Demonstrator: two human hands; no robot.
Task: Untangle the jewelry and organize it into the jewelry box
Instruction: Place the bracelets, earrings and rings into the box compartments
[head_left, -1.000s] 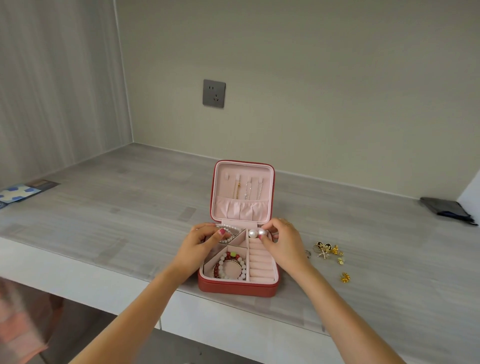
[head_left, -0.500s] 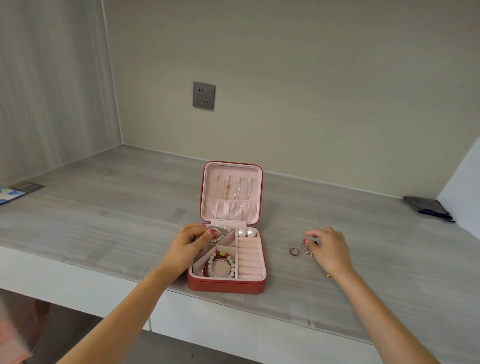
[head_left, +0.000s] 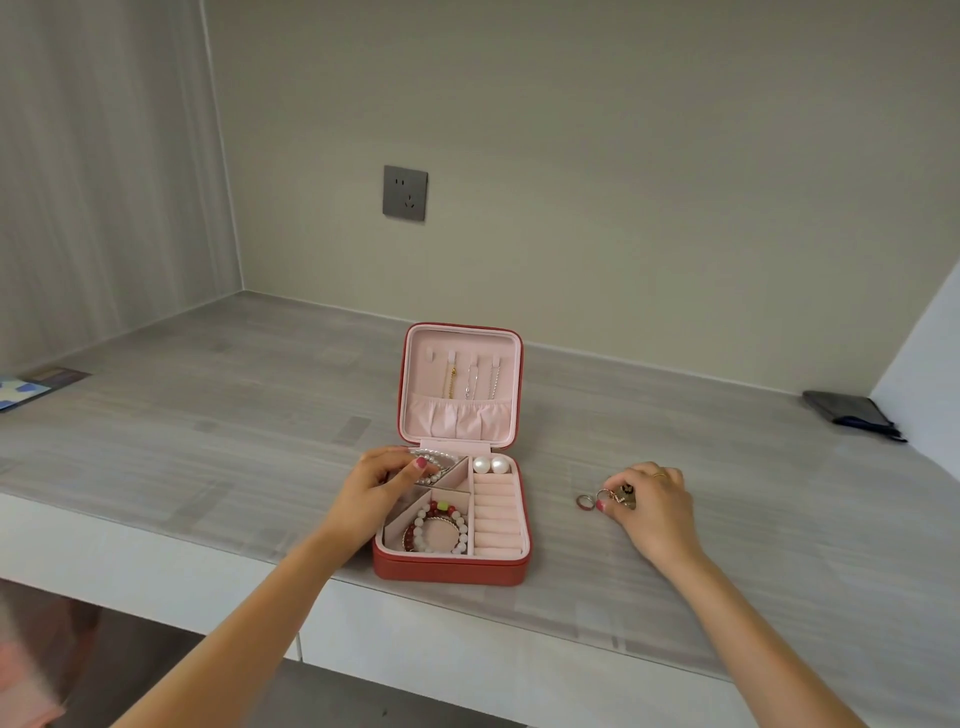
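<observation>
Box's mostly sorted, pearl earrings (head_left: 490, 464) and bead bracelets (head_left: 436, 527) sit in the jewelry box (head_left: 451, 566) near the worktop's front edge, left hand (head_left: 382, 486) fingers pinching the pearl strand (head_left: 435, 464), right hand (head_left: 652, 501) fingers curled round the rings (head_left: 605, 499) beside it.

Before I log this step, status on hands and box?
Left hand holding jewelry box edge. Right hand pinching rings on counter. Ring slots empty, unobstructed.

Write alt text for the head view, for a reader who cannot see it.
A person's right hand gathers rings on a grey counter, while the left hand rests on the pearl strand in an open red jewelry box. The box also holds two pearls, a beaded bracelet and chains hung in its pink lid.
</observation>
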